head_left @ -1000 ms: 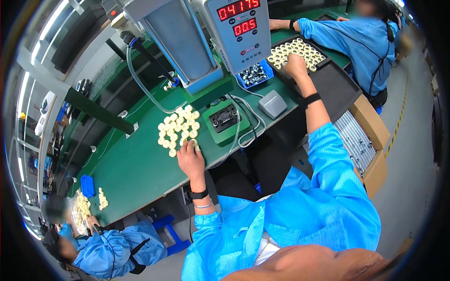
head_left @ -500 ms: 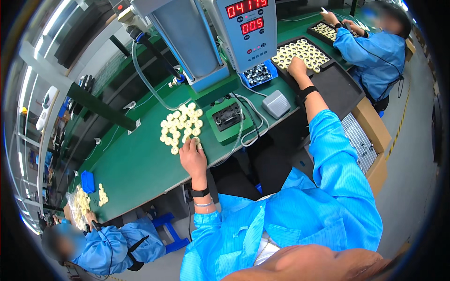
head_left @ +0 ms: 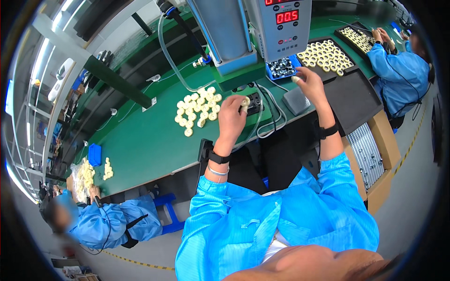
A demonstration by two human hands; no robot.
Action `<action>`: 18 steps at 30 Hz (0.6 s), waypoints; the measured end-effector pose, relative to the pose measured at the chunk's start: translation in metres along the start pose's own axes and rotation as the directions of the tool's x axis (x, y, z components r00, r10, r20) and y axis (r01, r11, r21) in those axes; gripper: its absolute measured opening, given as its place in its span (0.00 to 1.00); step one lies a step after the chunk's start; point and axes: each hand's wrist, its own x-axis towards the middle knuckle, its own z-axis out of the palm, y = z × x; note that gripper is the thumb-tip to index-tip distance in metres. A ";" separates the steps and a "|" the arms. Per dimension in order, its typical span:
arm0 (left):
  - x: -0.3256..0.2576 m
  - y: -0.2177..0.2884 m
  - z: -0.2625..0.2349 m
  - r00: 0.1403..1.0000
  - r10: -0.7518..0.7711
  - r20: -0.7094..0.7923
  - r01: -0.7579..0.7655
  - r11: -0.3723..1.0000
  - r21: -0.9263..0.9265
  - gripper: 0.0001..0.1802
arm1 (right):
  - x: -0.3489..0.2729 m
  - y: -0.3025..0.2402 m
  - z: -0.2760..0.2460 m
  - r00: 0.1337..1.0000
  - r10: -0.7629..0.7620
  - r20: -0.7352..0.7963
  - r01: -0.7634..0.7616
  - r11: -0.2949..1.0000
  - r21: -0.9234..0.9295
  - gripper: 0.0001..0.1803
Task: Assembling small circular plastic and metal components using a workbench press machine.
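Note:
My left hand (head_left: 231,122) pinches a small round cream plastic part (head_left: 245,104) beside the black fixture block (head_left: 254,104) under the press. Just left of it, a loose cluster of the same cream parts (head_left: 190,111) lies on the green bench. My right hand (head_left: 311,86) is raised above the grey box-shaped pedal (head_left: 296,101), close to the blue bin (head_left: 268,75) of shiny metal pieces (head_left: 282,68). Its fingers are closed together. Something small and pale shows at their tips; whether it is a part or a finger cover, I cannot tell.
The press cylinder (head_left: 220,35) and its control box (head_left: 285,33) rise over the bench. Behind my right hand is a black tray (head_left: 352,96), with rows of cream parts (head_left: 325,55) beyond. Hoses and cables run by the fixture. Co-workers sit left (head_left: 105,222) and right (head_left: 396,75).
My left hand has gone from the cream cluster to the fixture, carrying a cream part. My right hand has come back from the rows of cream parts toward the metal bin. The view has shifted.

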 end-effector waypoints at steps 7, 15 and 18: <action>0.006 0.005 -0.005 0.986 0.041 0.160 -0.061 0.991 0.121 0.15 | 0.019 -0.017 0.002 0.993 -0.034 0.111 0.040 0.998 -0.051 0.22; 0.025 0.005 -0.018 0.949 0.143 0.282 -0.168 0.984 0.064 0.18 | 0.090 0.015 0.083 0.886 -0.268 0.379 0.417 0.820 -0.393 0.12; 0.030 -0.001 -0.022 0.915 0.152 0.373 -0.178 0.983 0.036 0.19 | 0.096 0.024 0.097 0.871 -0.263 0.414 0.437 0.801 -0.409 0.09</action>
